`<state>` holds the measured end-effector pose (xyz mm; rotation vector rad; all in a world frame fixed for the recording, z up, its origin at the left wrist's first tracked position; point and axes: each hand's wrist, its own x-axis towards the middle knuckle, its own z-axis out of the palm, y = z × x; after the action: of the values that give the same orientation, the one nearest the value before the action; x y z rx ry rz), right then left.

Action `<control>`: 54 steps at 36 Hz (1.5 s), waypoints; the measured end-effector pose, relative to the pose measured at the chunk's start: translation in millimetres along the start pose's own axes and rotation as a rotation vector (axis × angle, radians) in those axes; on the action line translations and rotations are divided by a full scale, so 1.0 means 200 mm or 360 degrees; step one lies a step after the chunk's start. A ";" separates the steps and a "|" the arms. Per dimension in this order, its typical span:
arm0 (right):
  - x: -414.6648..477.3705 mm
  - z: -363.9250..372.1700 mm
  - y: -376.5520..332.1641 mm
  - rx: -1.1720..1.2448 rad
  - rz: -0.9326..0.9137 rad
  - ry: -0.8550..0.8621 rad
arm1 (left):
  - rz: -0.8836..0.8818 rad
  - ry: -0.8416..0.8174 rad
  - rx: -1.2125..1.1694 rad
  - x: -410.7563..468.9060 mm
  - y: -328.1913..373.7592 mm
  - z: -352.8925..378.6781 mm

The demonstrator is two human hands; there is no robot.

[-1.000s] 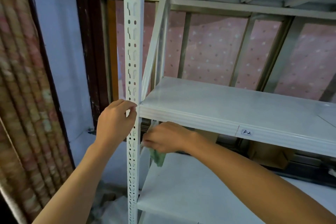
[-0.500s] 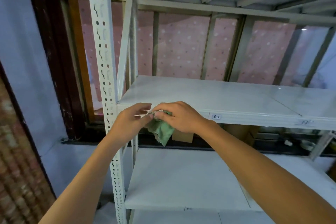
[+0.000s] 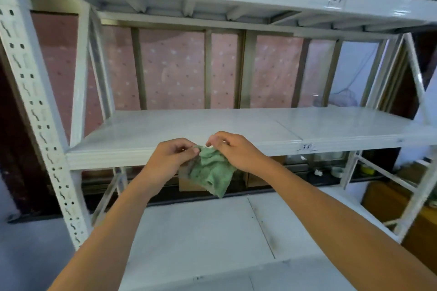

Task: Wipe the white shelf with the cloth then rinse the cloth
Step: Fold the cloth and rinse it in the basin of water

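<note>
Both hands, left (image 3: pixel 169 157) and right (image 3: pixel 233 151), pinching green cloth (image 3: pixel 210 172) before white shelf (image 3: pixel 146 136) front edge, bare board behind.

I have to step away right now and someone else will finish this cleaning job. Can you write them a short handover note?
Left hand: pinching the green cloth's top edge.
Right hand: pinching the same edge; the cloth hangs between both hands, in front of the middle shelf, not touching it.
Done: cannot tell which shelves were wiped.
Left: the lower shelf shows dark marks; wipe as needed, then rinse the cloth. No sink in view.
</note>
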<state>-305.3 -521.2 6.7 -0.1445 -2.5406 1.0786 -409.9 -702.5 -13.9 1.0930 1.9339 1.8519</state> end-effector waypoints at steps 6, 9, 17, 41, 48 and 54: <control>-0.20 -0.36 0.21 0.0108 0.0136 0.0157 | -0.0061 -0.0426 -0.0290 0.04 0.06 0.48; -0.31 -0.54 0.32 0.0113 0.0213 0.0191 | -0.0035 -0.0561 -0.0329 0.06 0.08 0.76; -0.54 -0.94 0.59 0.0024 0.0354 0.0208 | -0.0022 -0.0202 -0.0135 0.12 0.15 1.37; -0.26 -1.19 0.85 0.1197 0.0206 0.0444 | -0.0199 0.0054 -0.0358 0.61 0.30 1.43; -0.04 -1.30 0.93 0.1178 0.0184 0.0508 | -0.0269 0.0043 -0.0480 0.84 0.21 1.47; 0.06 -1.48 1.05 0.1009 0.0193 0.0564 | -0.0239 0.0151 -0.0627 1.12 0.22 1.60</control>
<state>-215.1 -171.4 49.4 -0.2871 -1.8039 1.6773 -344.6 -319.5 45.0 0.7298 1.5496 2.1088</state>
